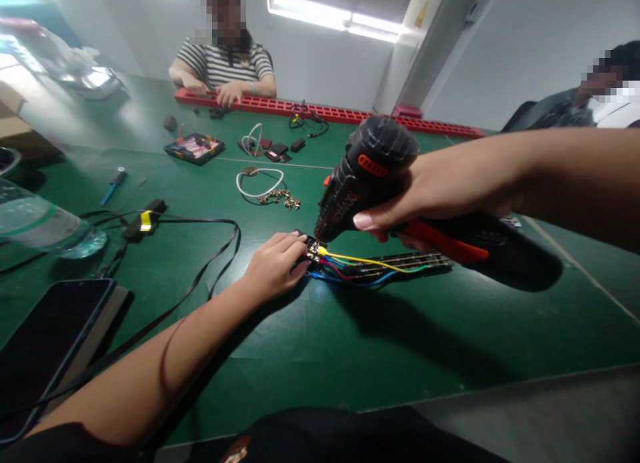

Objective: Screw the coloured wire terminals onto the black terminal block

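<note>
My right hand (425, 196) is wrapped round the grip of a black and orange cordless drill (370, 156). The drill's nose points down at the left end of a black strip assembly (415, 263), where its tip seems to meet the part; the exact contact is too small to make out. Yellow, blue, green and red wires (360, 257) run from that end along the strip's metal rails. My left hand (275, 266) grips the assembly's left end, fingers over the top and thumb at the near side. A small pile of brass-coloured pieces (285, 199) lies beyond it, beside a white cable loop (260, 183).
To the left are a phone (50, 349), a plastic bottle (45, 219) and a black cable (200, 219) with a yellow-tagged box (145, 221). A black tray (195, 148) stands farther back. A co-worker (225, 63) sits behind a long red rack (330, 113); another person (575, 96) is at right.
</note>
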A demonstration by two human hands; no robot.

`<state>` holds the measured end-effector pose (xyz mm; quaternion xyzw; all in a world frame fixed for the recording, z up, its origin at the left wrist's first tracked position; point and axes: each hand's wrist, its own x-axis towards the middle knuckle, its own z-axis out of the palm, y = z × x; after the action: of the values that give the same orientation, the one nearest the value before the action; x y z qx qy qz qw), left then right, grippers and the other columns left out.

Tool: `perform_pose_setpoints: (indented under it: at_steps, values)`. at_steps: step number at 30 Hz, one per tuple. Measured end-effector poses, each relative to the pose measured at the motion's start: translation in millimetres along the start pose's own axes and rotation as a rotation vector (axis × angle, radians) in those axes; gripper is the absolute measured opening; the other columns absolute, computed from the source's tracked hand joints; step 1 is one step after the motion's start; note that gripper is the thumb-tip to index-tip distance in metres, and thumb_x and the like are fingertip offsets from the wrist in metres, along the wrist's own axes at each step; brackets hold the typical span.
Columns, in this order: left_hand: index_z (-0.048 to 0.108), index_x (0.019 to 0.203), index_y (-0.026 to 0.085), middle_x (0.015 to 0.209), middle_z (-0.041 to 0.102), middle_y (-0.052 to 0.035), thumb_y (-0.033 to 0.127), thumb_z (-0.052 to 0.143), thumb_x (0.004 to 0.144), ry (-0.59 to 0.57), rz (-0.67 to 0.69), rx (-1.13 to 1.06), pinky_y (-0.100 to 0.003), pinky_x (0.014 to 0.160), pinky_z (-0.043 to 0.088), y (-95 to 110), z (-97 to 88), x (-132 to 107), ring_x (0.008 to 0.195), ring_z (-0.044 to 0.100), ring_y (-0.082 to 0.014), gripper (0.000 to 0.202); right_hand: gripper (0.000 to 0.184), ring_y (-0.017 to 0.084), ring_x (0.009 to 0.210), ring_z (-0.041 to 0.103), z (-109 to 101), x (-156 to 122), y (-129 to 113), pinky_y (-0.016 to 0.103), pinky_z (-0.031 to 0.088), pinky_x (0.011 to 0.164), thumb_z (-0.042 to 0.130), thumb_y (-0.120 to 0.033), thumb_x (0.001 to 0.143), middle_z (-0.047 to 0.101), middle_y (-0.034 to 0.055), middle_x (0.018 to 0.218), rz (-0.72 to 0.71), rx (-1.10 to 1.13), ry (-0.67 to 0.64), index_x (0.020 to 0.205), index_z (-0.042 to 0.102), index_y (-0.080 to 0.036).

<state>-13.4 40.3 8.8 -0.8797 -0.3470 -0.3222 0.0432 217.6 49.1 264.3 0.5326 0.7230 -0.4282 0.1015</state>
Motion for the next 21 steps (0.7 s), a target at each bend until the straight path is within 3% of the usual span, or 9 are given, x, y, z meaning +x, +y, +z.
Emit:
perform_pose_setpoints:
  at_steps: [5, 21]
  values:
    - [0.065, 0.104, 0.017, 0.117, 0.072, -0.0127, 0.023, 0.061, 0.095, -0.013, -0.007, -0.007, -0.045, 0.097, 0.059, -0.9, 0.9, -0.7, 0.117, 0.067, -0.0299, 0.011, 0.049, 0.015, 0.088, 0.069, -0.9, 0.9, 1.3, 0.022, 0.060, 0.078, 0.072, -0.053, 0.089, 0.072, 0.0024, 0.105, -0.018, 0.012, -0.019, 0.129, 0.068, -0.026]
    - [0.064, 0.106, 0.017, 0.118, 0.072, -0.0123, 0.023, 0.063, 0.094, -0.015, -0.012, 0.000, -0.046, 0.098, 0.059, -1.0, 2.1, -1.1, 0.118, 0.067, -0.0301, 0.013, 0.048, 0.019, 0.101, 0.070, 1.6, -1.0, 0.2, 0.025, 0.061, 0.085, 0.071, -0.052, 0.090, 0.072, 0.0021, 0.111, 0.026, -0.020, 0.018, 0.130, 0.069, -0.026]
